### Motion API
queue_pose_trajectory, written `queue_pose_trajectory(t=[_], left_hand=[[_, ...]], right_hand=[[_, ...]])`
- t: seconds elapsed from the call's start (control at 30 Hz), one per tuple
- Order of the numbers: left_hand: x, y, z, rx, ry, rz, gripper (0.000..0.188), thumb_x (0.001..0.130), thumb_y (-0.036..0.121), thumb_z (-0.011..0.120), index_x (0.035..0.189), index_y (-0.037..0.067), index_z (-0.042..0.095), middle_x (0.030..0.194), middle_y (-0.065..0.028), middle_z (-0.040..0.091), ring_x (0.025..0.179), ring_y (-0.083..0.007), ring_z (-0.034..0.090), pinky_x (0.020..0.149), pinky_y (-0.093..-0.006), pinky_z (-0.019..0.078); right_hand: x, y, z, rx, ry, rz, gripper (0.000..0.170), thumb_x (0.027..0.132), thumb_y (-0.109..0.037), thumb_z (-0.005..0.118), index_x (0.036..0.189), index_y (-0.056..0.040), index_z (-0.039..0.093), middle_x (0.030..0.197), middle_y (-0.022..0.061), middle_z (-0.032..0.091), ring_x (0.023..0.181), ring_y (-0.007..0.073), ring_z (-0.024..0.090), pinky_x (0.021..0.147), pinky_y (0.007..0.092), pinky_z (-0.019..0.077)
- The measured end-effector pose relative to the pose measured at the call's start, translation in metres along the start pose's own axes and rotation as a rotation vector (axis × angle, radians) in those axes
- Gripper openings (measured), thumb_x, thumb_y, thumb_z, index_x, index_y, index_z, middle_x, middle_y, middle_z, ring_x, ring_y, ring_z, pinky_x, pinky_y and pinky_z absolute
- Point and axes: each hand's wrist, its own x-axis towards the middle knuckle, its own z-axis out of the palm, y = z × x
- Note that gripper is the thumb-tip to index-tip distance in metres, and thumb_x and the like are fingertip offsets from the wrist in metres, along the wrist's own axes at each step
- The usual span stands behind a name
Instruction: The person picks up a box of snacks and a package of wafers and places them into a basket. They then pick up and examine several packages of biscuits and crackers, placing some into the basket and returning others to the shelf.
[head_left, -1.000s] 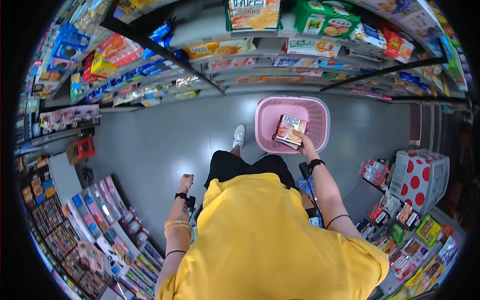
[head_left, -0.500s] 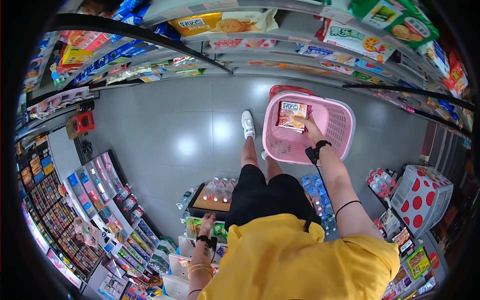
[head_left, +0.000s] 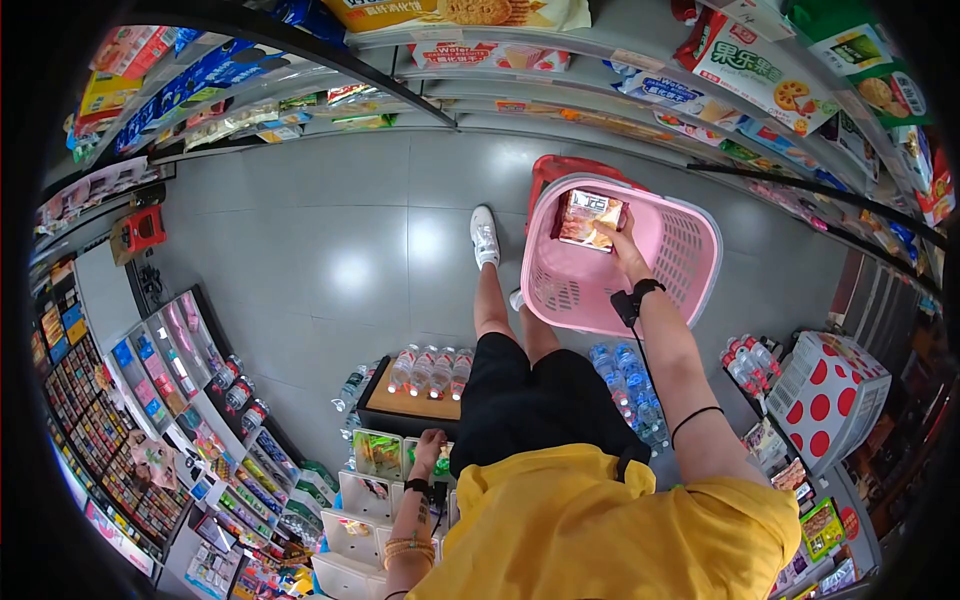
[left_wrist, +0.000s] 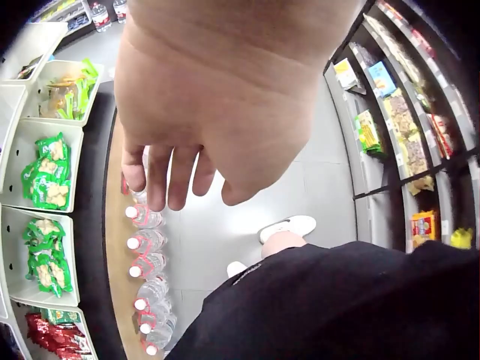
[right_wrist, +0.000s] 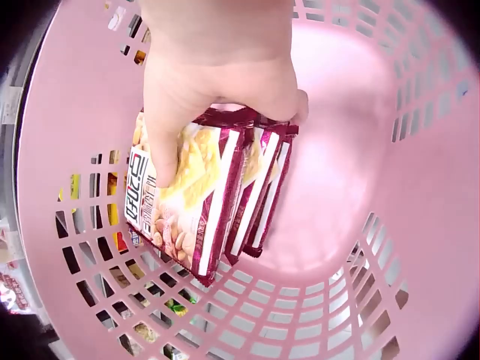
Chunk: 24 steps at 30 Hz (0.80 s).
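Inside the pink basket [head_left: 570,295], my right hand [head_left: 626,250] grips a stack of biscuit packets [head_left: 588,215] near the far-left side. From the right wrist view, the thumb lies across the front packet [right_wrist: 184,202] and the fingers go round behind the stack. Maroon edges of the packets line up below the hand, close to the basket's slotted wall [right_wrist: 97,262]. My left hand [head_left: 430,448] hangs by the snack bins with nothing in it. Its fingers point loosely down in the left wrist view, above a row of water bottles [left_wrist: 146,244].
Shelves of biscuit packs [head_left: 765,75] run along the front. Something red [head_left: 545,180] shows behind the basket. Bottles [head_left: 432,372] line a wooden ledge at my left; more bottles [head_left: 628,385] stand by my right leg. A red-dotted box [head_left: 830,400] is at the right.
The basket, with my right hand and the packets in it, has shifted right in the view, and the packets now lie at its far-left side. My left hand appears lower, beside the snack bins.
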Motion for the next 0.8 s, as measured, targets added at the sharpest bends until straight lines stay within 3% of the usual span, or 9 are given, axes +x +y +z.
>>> queue_pose_trajectory(t=[0.17,0.3,0.4,0.53,0.63,0.67,0.7,0.73,0.8], left_hand=[[0.003,0.028,-0.010,0.005,0.013,0.062,0.029,0.096,0.024,0.062,0.111,-0.001,0.061,0.095,-0.0086,0.068,0.086,-0.0185,0.067,0.079,-0.0307,0.0528],[0.004,0.056,-0.017,0.051,0.022,0.007,0.032,0.097,0.027,0.062,0.114,0.000,0.062,0.096,-0.0065,0.069,0.085,-0.0148,0.067,0.071,-0.0270,0.0509],[0.009,0.076,-0.019,0.107,0.025,0.057,0.033,0.096,0.028,0.062,0.113,-0.001,0.063,0.096,-0.0075,0.070,0.085,-0.0144,0.067,0.071,-0.0276,0.0517],[0.004,0.146,-0.005,0.269,0.048,0.204,0.037,0.094,0.029,0.063,0.115,-0.002,0.063,0.096,-0.0109,0.071,0.086,-0.0165,0.068,0.078,-0.0296,0.0535],[-0.001,0.226,0.007,0.487,0.094,0.496,0.041,0.093,0.030,0.063,0.120,-0.001,0.060,0.103,-0.0164,0.072,0.095,-0.0272,0.070,0.086,-0.0364,0.0541],[-0.018,0.268,0.016,0.513,0.115,0.600,0.040,0.093,0.029,0.064,0.119,-0.001,0.061,0.103,-0.0166,0.072,0.095,-0.0280,0.070,0.086,-0.0370,0.0541],[-0.034,0.308,0.025,0.540,0.134,0.705,0.039,0.093,0.028,0.064,0.118,-0.001,0.061,0.102,-0.0168,0.072,0.095,-0.0289,0.070,0.086,-0.0377,0.0542],[-0.062,0.355,0.035,0.490,0.085,0.806,0.037,0.093,0.027,0.064,0.118,-0.001,0.061,0.103,-0.0174,0.071,0.097,-0.0301,0.069,0.087,-0.0381,0.0535],[-0.122,0.446,0.051,0.504,0.065,1.068,0.034,0.093,0.024,0.065,0.117,0.000,0.061,0.106,-0.0180,0.069,0.102,-0.0314,0.067,0.088,-0.0379,0.0520]], right_hand=[[-0.022,-0.021,0.005,-0.152,0.110,0.280,0.103,0.078,-0.024,0.084,0.153,-0.0119,0.014,0.143,0.0144,0.044,0.127,0.0298,0.051,0.103,0.0359,0.0454],[0.000,0.010,0.001,0.002,-0.159,0.038,0.099,0.077,-0.041,0.082,0.149,-0.0062,0.023,0.144,0.0109,0.045,0.131,0.0287,0.047,0.104,0.0510,0.0416],[-0.006,0.008,0.009,-0.060,-0.208,-0.011,0.113,0.076,-0.056,0.078,0.154,-0.0056,0.015,0.150,0.0151,0.039,0.137,0.0307,0.041,0.109,0.0546,0.0345],[-0.009,0.016,-0.002,-0.122,0.162,0.168,0.131,0.075,-0.076,0.063,0.156,-0.0044,-0.012,0.160,0.0215,0.020,0.144,0.0342,0.030,0.117,0.0453,0.0254],[-0.040,0.014,-0.017,-0.140,0.246,0.115,0.110,0.080,-0.072,0.059,0.156,-0.0040,0.018,0.156,0.0221,0.031,0.139,0.0356,0.037,0.109,0.0475,0.0376],[-0.033,0.028,-0.029,-0.257,0.268,0.081,0.091,0.085,-0.064,0.059,0.148,-0.0033,0.037,0.142,0.0196,0.049,0.124,0.0316,0.052,0.096,0.0460,0.0482],[-0.047,0.024,-0.034,-0.316,0.182,-0.073,0.061,0.090,-0.047,0.062,0.130,-0.0016,0.058,0.112,0.0125,0.067,0.097,0.0230,0.063,0.080,0.0403,0.0526],[-0.090,-0.002,-0.020,-0.240,0.240,-0.034,0.033,0.090,-0.028,0.064,0.107,-0.0007,0.070,0.082,0.0048,0.066,0.073,0.0147,0.058,0.066,0.0340,0.0497],[-0.117,0.000,-0.038,-0.330,0.091,-0.126,0.022,0.089,-0.022,0.065,0.085,-0.0007,0.070,0.071,0.0019,0.062,0.058,0.0111,0.051,0.053,0.0287,0.0420]])
